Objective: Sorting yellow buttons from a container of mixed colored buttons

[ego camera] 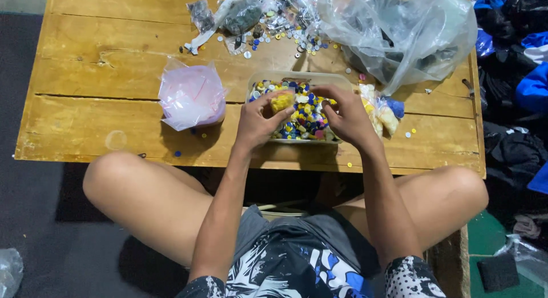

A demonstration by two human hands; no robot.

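A person sits with bare knees spread and patterned shorts, both forearms reaching forward over the near edge of a low wooden counter (91, 127). The left hand (258, 122) is curled, fingers pinching a small yellow bag (282, 101) of crinkled plastic above a clear plastic tub (302, 79). The right hand (347, 116) arches over the tub, fingertips bent down among the buttons (305, 116), small round pieces in blue, yellow and white; whether it grips any cannot be told. Left of the tub stands a soft pink plastic bag (191, 95). Beyond lie loose scattered buttons (285, 38) and a large clear crumpled bag (399, 35) at the far right
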